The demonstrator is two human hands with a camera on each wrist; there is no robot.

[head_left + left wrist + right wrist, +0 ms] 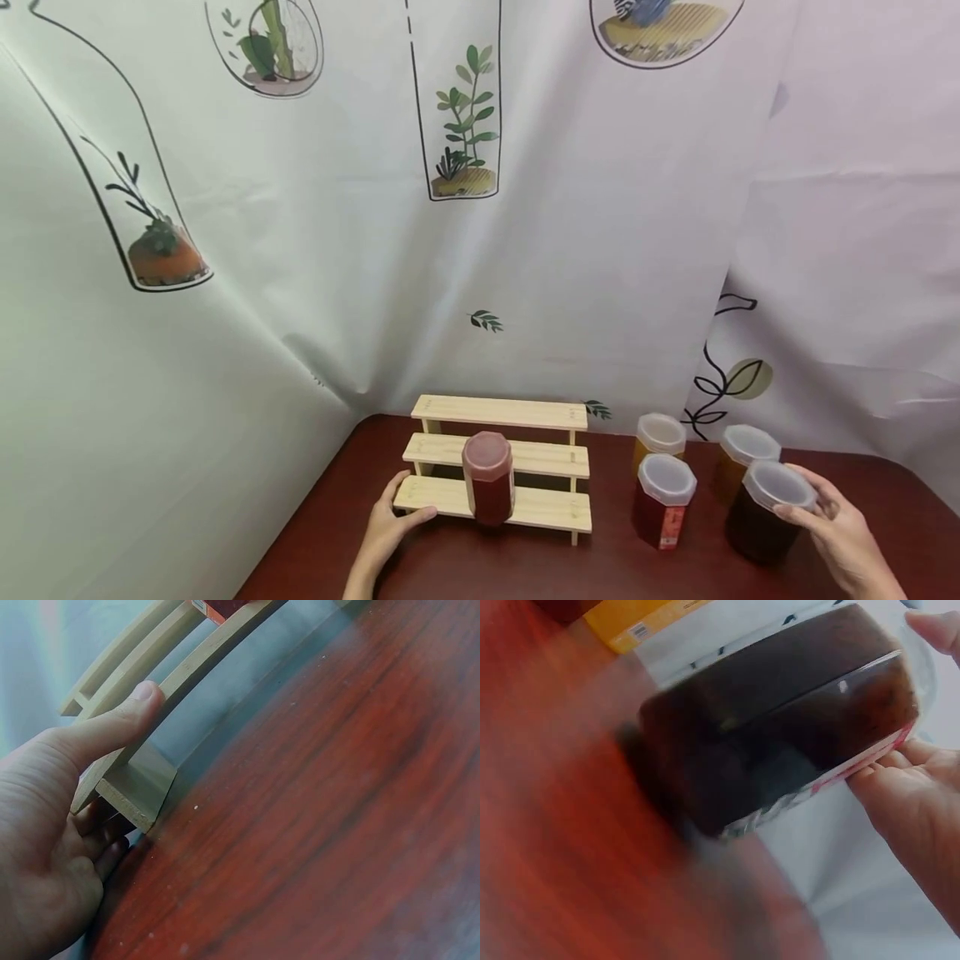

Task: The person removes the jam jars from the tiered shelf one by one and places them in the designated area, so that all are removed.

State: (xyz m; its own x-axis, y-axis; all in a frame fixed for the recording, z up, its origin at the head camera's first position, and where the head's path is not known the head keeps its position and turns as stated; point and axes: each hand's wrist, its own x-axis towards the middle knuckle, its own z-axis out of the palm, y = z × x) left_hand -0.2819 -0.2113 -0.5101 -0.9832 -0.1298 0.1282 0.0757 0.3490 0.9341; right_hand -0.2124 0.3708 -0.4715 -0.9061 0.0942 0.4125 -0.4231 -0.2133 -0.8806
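Observation:
At the left end of a three-tier wooden step rack [547, 507], my left hand [386, 529] grips the lowest step. In the left wrist view its thumb [139, 709] lies over the front edge, with the fingers partly hidden behind the end support. A red jar [491, 493] with a translucent lid stands on that lowest step. On the right, my right hand [843, 529] holds a dark-filled jar [757, 525] near its white lid. The right wrist view shows this dark jar tilted, its base by the table and a red-and-white label [855, 765] along one side.
Left of the dark jar stands a dark red jar [660, 504] with an orange label. Behind are a yellow jar [648, 450] and an amber jar [727, 475]. A plant-printed cloth [600, 275] hangs behind the dark reddish table [465, 571].

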